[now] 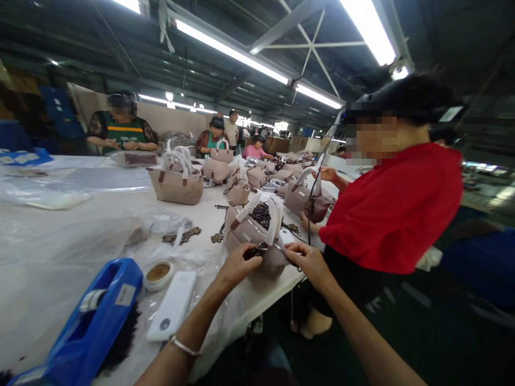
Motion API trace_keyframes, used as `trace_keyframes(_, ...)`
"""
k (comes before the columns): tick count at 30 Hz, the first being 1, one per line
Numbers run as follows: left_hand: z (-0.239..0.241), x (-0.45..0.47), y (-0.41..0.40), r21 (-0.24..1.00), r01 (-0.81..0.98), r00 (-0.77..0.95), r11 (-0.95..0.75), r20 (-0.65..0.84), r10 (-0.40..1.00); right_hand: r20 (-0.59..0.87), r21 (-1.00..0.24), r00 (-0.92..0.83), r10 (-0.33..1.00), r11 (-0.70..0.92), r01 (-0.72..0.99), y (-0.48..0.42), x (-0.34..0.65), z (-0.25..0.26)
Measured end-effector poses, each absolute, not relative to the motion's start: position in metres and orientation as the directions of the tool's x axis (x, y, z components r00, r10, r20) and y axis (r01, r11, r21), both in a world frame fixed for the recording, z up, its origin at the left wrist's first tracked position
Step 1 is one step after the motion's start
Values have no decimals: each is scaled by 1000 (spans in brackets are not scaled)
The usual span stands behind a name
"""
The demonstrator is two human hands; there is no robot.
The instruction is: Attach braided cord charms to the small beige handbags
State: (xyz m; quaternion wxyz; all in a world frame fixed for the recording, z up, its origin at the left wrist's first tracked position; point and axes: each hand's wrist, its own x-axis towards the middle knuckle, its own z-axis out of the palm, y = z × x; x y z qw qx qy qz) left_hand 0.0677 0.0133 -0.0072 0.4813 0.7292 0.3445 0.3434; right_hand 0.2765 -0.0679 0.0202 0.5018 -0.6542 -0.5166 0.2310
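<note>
A beige handbag (271, 273) stands at the table's front edge, its handles (276, 217) wrapped in white and a dark chain (261, 215) bunched between them. My left hand (238, 265) is closed in a pinch on a dark strap end with a metal clasp (262, 247), close to the base of a handle. Across the bag's top, my right hand (309, 262) is closed too, fingertips together at its right edge. A thin piece shows by those fingertips, too small to name.
At left lie a blue tape dispenser (92, 311), a tape roll (158, 274), a white device (173, 305) and plastic sheeting (60, 252). Several handbags (177, 185) crowd the table's far part. A person in red (394, 209) stands close at right, handling another bag (308, 201).
</note>
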Motion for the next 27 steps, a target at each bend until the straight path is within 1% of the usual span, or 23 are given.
trace_keyframes(1,-8,65,14,965,133,547,-225,118,829,242,-882,366,899,46,470,-71,276,21)
trace_keyframes(3,-11,61,17,995,59,583,-79,30,812,350,-821,390,852,79,565,-79,270,23)
trace_keyframes(5,-12,57,19,1000,10,617,10,-14,787,472,-755,404,783,123,644,-89,258,28)
trace_keyframes(6,-11,56,20,1000,-1,633,26,-19,774,496,-754,406,768,149,640,-94,250,30)
trace_keyframes(7,-9,55,21,1000,-4,648,28,-19,762,479,-788,407,778,176,591,-98,242,32)
trace_keyframes(9,-6,54,23,1000,12,668,15,-19,743,331,-910,389,860,181,373,-104,225,32)
trace_keyframes(11,-2,54,26,1000,29,682,-11,-12,731,144,-984,327,934,100,147,-103,213,27)
trace_keyframes(12,-2,54,27,999,37,690,-26,-6,724,82,-994,308,948,57,90,-101,209,24)
trace_keyframes(13,-1,54,29,998,46,699,-40,-3,715,53,-996,310,949,30,79,-97,208,20)
trace_keyframes(14,-1,53,31,997,53,709,-51,-1,705,51,-994,328,943,17,107,-93,208,16)
trace_keyframes(17,-3,52,36,998,51,734,-48,-5,679,112,-967,393,913,10,253,-82,209,9)
trace_keyframes(19,-4,52,37,998,36,741,-43,2,671,105,-955,409,907,-23,296,-75,209,6)
trace_keyframes(21,-2,52,38,996,22,750,-87,42,660,68,-961,409,910,-50,271,-70,208,4)
trace_keyframes(24,1,52,38,984,18,770,-178,100,630,23,-985,397,917,-46,164,-63,206,0)
trace_keyframes(27,1,52,40,982,18,790,-189,102,604,-10,-996,396,918,-42,74,-58,207,-3)
